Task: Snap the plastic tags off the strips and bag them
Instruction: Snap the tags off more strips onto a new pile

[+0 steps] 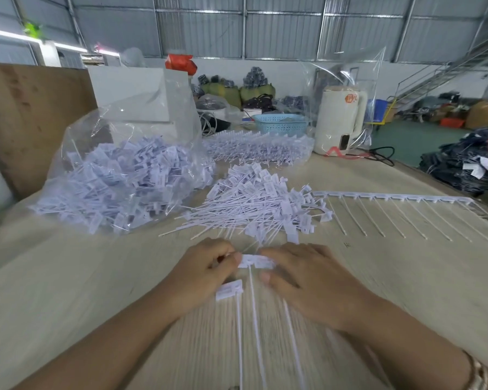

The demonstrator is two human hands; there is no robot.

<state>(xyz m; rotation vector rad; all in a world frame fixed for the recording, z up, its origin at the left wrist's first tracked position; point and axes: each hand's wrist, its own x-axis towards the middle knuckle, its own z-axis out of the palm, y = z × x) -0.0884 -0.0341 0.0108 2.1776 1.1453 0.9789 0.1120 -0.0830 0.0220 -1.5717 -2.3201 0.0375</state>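
Pale worktop (68, 277) fills the lower view; warehouse clutter behind, including a cream electric kettle (340, 119) and a blue basket (281, 123) at the far edge.

Clear plastic bag (119, 170) lies far left, mouth slumped toward the middle, already well filled with loose white tags; judged: bagging is well along, though plenty remains outside it.

Stack of unbroken strips (257, 147) waits beyond, near the kettle; a heap of snapped-off tags (254, 204) lies in the middle, not yet bagged; a nearly stripped runner (392, 197) with thin tails hanging off it lies to the right.

Left hand (206, 274) is curled, fingertips pinching the left end of a short strip piece (255, 261); right hand (302, 277) grips its right end, thumb below, fingers over the top; long tails run toward the viewer; motion blur hides the exact joint.

One freed tag (228, 289) sits just under the left hand, touching it; whether held there I cannot tell.

Step in hand, as I read it: snapping tags apart at the head. Next calls for a short twist at the joint, then dropping the piece onto the heap.
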